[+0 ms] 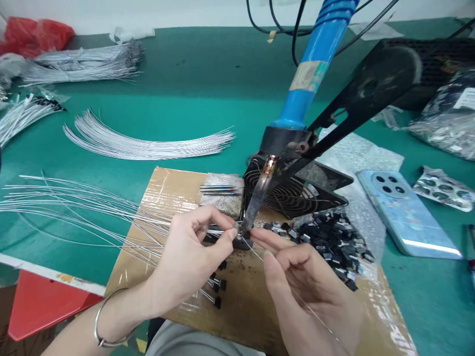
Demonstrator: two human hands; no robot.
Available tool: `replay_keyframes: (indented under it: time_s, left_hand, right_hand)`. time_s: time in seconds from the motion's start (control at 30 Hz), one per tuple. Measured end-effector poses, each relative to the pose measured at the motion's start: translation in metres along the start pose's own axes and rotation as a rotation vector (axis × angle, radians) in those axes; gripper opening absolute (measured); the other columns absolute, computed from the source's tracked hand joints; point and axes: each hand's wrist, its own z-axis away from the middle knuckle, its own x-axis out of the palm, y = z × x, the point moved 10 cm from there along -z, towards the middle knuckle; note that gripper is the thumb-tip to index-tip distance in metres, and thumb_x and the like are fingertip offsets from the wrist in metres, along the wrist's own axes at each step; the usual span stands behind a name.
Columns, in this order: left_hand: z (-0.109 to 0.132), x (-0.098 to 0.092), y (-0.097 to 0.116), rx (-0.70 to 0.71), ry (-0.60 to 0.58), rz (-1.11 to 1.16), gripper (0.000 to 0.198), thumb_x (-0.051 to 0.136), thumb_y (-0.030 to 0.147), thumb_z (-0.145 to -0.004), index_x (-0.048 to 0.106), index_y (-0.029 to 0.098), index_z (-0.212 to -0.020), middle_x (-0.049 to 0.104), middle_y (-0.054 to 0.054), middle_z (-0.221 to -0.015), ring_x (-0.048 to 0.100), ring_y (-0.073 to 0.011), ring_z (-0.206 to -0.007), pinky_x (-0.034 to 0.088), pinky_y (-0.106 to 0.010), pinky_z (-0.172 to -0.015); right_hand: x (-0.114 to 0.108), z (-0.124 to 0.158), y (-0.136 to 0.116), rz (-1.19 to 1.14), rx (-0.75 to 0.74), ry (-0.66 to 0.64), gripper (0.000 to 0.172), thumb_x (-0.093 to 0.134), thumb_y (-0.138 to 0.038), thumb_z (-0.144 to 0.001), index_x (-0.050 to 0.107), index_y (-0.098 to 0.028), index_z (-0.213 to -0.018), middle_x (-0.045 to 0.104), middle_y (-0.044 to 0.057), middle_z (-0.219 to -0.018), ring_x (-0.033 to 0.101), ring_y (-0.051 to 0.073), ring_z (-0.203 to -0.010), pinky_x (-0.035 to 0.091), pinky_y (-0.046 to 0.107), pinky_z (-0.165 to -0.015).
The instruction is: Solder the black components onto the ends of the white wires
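Observation:
My left hand (193,252) is closed in a pinch on the end of a white wire, just left of the soldering iron's tip. The soldering iron (258,198), with a blue handle, is clamped in a black bracket and points down. Between thumb and fingers, my right hand (311,291) holds a thin strand of solder wire (315,315), which runs up to the tip. A small black holder (243,244) lies under the tip; my fingers partly hide the joint. Several wires with black connectors (217,300) lie below my left hand.
Loose black connectors (330,242) are heaped on the right of the cardboard (256,296). A black fan (308,198) lies behind the iron, beside a worn pad (221,201). A blue phone (411,217) rests at right. White wires (148,148) spread across the green mat.

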Motion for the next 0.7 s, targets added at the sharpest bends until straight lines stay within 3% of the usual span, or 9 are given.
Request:
replay_keyframes:
  time_s: [0.1, 0.23, 0.4, 0.57, 0.7]
  left_hand:
    - [-0.0002, -0.0002, 0.0023, 0.028, 0.000, 0.008, 0.007, 0.066, 0.017, -0.079, 0.067, 0.016, -0.072, 0.074, -0.004, -0.080, 0.068, -0.0183, -0.078, 0.049, -0.029, -0.069]
    - [-0.0015, -0.0003, -0.0007, 0.014, 0.002, -0.006, 0.008, 0.066, 0.017, -0.079, 0.066, 0.017, -0.071, 0.074, -0.004, -0.081, 0.068, -0.0193, -0.079, 0.049, -0.029, -0.067]
    - [-0.0020, 0.0003, -0.0030, 0.005, 0.002, -0.027, 0.006, 0.067, 0.019, -0.078, 0.067, 0.017, -0.073, 0.075, -0.005, -0.083, 0.070, -0.0210, -0.081, 0.049, -0.031, -0.068]
    - [-0.0001, 0.0001, -0.0003, 0.021, 0.005, -0.025, 0.007, 0.066, 0.019, -0.078, 0.067, 0.017, -0.072, 0.075, -0.005, -0.082, 0.070, -0.0208, -0.081, 0.049, -0.030, -0.067]
    - [0.0005, -0.0006, 0.0014, 0.037, 0.007, -0.027, 0.008, 0.066, 0.018, -0.079, 0.067, 0.016, -0.072, 0.075, -0.005, -0.081, 0.069, -0.0200, -0.079, 0.049, -0.030, -0.066]
  right_hand:
    - [0.0017, -0.0001, -0.0046, -0.003, -0.039, -0.014, 0.023, 0.066, -0.019, -0.090, 0.057, -0.024, -0.070, 0.080, 0.003, -0.110, 0.075, 0.016, -0.107, 0.059, 0.019, -0.088]
    - [-0.0015, -0.0002, 0.0011, -0.023, 0.025, 0.029, 0.025, 0.065, -0.022, -0.092, 0.055, -0.024, -0.070, 0.080, 0.001, -0.110, 0.074, 0.013, -0.108, 0.057, 0.015, -0.090]
    - [0.0023, -0.0014, -0.0038, 0.021, -0.066, -0.027, 0.022, 0.066, -0.020, -0.091, 0.056, -0.024, -0.071, 0.080, 0.000, -0.110, 0.075, 0.011, -0.106, 0.055, 0.011, -0.088]
    - [-0.0018, 0.0010, 0.0031, 0.036, 0.041, 0.039, 0.024, 0.068, -0.026, -0.089, 0.055, -0.024, -0.069, 0.080, 0.005, -0.110, 0.074, 0.017, -0.107, 0.058, 0.021, -0.090]
    - [0.0003, 0.0028, 0.0000, 0.019, 0.049, 0.052, 0.024, 0.068, -0.027, -0.089, 0.056, -0.024, -0.069, 0.080, 0.003, -0.109, 0.075, 0.014, -0.105, 0.057, 0.018, -0.090]
